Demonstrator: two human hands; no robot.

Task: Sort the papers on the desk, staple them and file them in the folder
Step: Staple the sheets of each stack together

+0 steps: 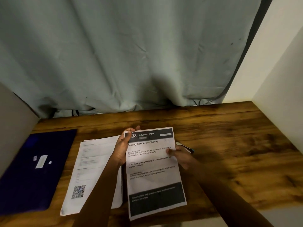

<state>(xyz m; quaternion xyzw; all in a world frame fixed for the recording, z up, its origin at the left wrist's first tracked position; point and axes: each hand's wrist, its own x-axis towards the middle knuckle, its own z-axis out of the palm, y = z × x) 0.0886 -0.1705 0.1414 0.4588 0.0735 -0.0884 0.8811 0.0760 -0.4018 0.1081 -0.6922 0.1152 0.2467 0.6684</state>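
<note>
A pale grey-green fabric curtain [131, 54] hangs in soft folds behind the brown wooden desk top [237, 145], its hem reaching the far edge. A cream painted wall [278, 66] rises at the right, and a plain grey panel [13, 125] stands at the left.

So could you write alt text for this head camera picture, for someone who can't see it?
Two bare hands, left hand and right hand, hold a printed sheet headed "Dressing Table Surface Cleaning" over a wooden desk. A paper stack and a dark blue folder lie to the left; a curtain hangs behind.
</note>
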